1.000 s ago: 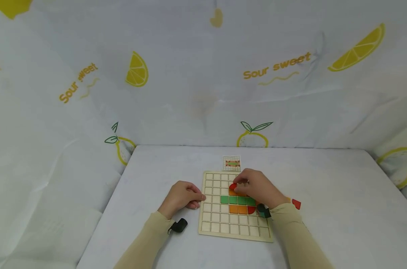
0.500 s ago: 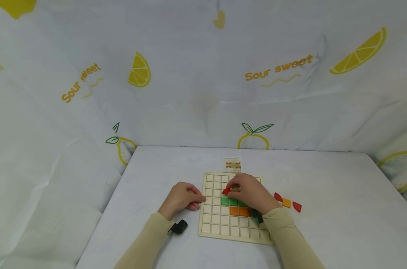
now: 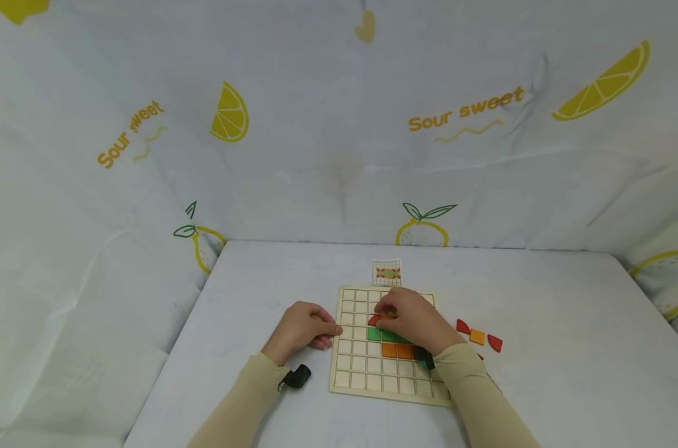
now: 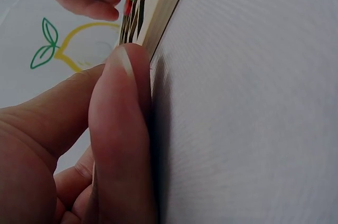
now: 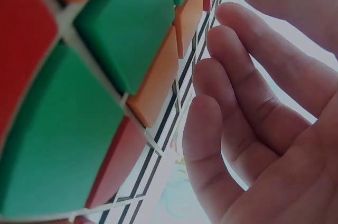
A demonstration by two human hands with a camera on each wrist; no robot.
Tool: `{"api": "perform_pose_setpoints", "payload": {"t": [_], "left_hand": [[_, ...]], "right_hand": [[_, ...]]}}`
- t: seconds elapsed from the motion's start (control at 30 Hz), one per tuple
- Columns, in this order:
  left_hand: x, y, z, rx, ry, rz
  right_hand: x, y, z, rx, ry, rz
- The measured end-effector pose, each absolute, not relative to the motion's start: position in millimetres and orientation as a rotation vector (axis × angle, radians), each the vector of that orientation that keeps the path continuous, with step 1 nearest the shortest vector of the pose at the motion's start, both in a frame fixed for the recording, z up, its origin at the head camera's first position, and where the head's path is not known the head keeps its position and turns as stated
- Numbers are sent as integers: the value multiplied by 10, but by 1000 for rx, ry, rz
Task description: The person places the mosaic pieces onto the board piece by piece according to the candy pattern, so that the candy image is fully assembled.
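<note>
A pale wooden grid board (image 3: 358, 364) lies flat on the table, with green, orange and red tiles set in its cells. My left hand (image 3: 302, 330) pinches its left edge between thumb and forefinger; in the left wrist view the thumb (image 4: 121, 129) lies along that edge. Over the board's upper middle, my right hand (image 3: 419, 317) has thumb and forefinger at a red quarter-round tile (image 3: 374, 320), which sits in the cell left of an orange tile. The other fingers of that hand (image 5: 264, 97) bend loosely above the board. Part of the pattern is hidden under the right hand.
Behind the board lies a small pattern card (image 3: 386, 273). Loose red quarter-round tiles (image 3: 494, 343) and an orange square tile (image 3: 477, 336) lie to the right, with one more red piece partly hidden by the right sleeve. A lemon-printed cloth (image 3: 327, 124) hangs behind the table.
My right hand has moved left with the red tile, from above the orange tiles to the cell at their left, where it now lies lower. The left hand keeps its place.
</note>
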State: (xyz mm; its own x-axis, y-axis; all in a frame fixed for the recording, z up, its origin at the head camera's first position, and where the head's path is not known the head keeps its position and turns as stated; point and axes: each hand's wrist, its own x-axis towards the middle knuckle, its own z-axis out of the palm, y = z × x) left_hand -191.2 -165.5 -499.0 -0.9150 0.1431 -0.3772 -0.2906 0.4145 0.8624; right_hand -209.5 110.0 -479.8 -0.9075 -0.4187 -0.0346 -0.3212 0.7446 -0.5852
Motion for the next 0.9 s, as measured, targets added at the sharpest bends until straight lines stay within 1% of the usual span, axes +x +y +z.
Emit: {"api": "perform_pose_setpoints", "payload": {"t": [0.9], "left_hand": [[-1911,-1664,-4988,-99,2281,1511]], "right_hand": [[-2093,1025,-4803,-572,2806,-816]]}}
